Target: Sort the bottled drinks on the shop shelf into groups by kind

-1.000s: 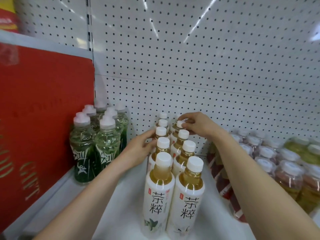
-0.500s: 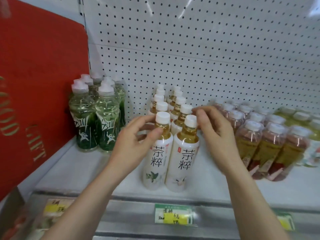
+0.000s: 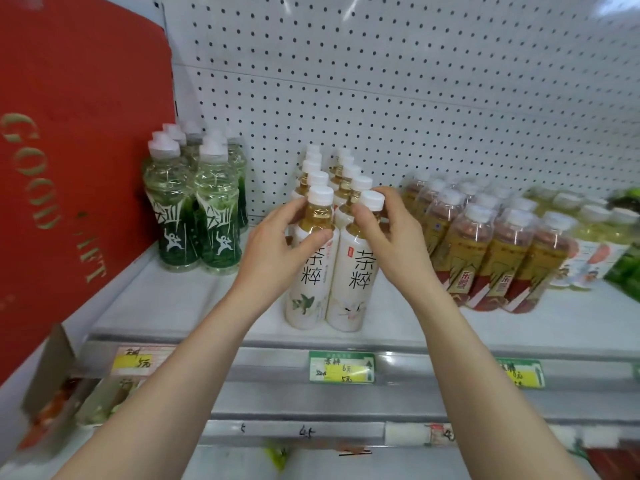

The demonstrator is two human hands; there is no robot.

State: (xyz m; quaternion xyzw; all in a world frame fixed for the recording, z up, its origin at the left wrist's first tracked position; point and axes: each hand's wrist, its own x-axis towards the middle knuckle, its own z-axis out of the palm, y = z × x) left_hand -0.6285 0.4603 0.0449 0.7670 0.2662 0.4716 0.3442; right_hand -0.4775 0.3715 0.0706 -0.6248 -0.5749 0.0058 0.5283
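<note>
Two rows of white-labelled tea bottles with white caps run back from the shelf's front at the middle. My left hand (image 3: 277, 244) grips the neck of the front left tea bottle (image 3: 308, 282). My right hand (image 3: 388, 233) grips the neck of the front right tea bottle (image 3: 356, 285). Both bottles stand upright, side by side. A cluster of green bottles (image 3: 197, 216) stands to the left. Amber bottles with red and gold labels (image 3: 491, 244) are grouped to the right.
A red board with gold lettering (image 3: 69, 168) walls off the left side. White pegboard (image 3: 381, 81) backs the shelf (image 3: 519, 320). Pale yellow-green bottles (image 3: 595, 237) stand at the far right. Price tags (image 3: 341, 367) line the shelf's front rail, with another shelf below.
Both hands came forward from the back of the tea rows to the two front bottles and closed around their necks. The view has pulled back and tilted down.
</note>
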